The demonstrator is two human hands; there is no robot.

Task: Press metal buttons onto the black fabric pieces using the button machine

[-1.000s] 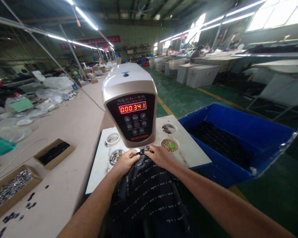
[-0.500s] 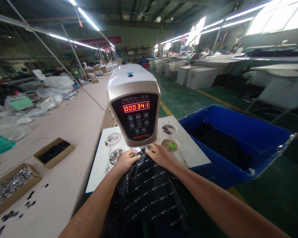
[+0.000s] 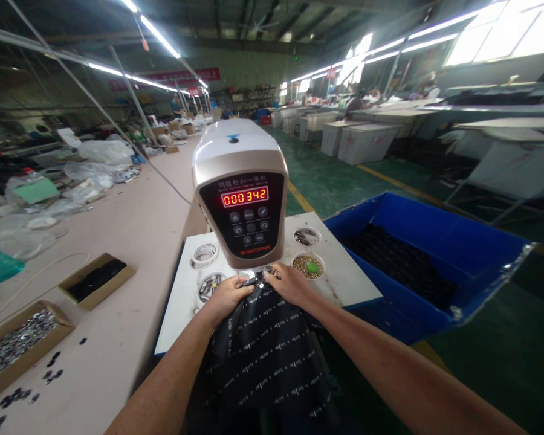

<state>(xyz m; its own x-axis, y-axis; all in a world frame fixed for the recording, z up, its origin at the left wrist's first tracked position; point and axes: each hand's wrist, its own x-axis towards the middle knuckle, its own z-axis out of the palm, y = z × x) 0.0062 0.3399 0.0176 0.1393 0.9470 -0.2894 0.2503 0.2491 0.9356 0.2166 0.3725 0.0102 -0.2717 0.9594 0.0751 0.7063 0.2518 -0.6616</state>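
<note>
A button-fastening machine (image 3: 240, 163) with a red lit counter reading 000342 stands in front of me. Below its head, a black garment (image 3: 267, 344) printed with rows of small white lettering hangs down toward me. My left hand (image 3: 231, 296) pinches the fabric's upper edge on the left side. On the right, my right hand (image 3: 290, 283) grips the same edge close under the machine head. A small light round fastener (image 3: 262, 286) shows on the cloth between the hands. The exact fingertip contact near the machine's working point is partly hidden.
The white worktop (image 3: 349, 284) has round wells with metal parts and a cup of brass-coloured pieces (image 3: 303, 264). To the right stands a blue bin (image 3: 471, 241) holding dark fabric. Boxes of small parts (image 3: 22, 344) and loose black pieces lie on the long left table (image 3: 131, 260).
The counter has gone from 000341 to 000342. A small light fastener now shows on the fabric between the hands, which have hardly moved. The view has shifted slightly.
</note>
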